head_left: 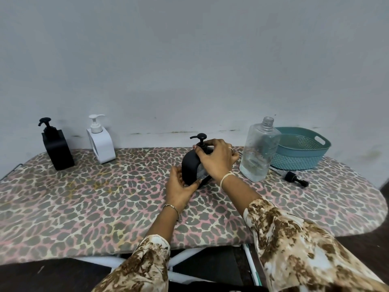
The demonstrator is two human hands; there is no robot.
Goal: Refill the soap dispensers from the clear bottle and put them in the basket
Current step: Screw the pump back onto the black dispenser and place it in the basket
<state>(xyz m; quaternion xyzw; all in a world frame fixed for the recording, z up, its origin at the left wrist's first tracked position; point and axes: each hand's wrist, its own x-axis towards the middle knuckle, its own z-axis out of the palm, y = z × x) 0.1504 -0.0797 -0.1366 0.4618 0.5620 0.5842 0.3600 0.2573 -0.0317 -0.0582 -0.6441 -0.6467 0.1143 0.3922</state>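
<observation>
The person is standing at the board [84, 207] and working on the black dispenser [189, 165] in the middle of it. The left hand [179, 186] is cupping the dispenser's base from the near side, fingers curled against its lower edge, while the right hand [216, 159] is wrapping over the top, fingertips closing round the collar under the pump head [200, 137]. Both hands are pressed onto it, not spread. It looks as though the pump is being twisted at the collar; whether on or off, I cannot tell.

Just beside the right hand the clear bottle [259, 152] is standing uncapped, and its own pump [294, 179] is lying on the board past the right wrist. The basket [303, 157] is sitting behind the bottle, seemingly empty. Two more dispensers, a black one [57, 148] and a white one [101, 144], are waiting well off beyond the left hand.

To do this well, I would say the left hand should be pinning the base flat while the right turns only the collar, elbow kept clear of the open bottle.
</observation>
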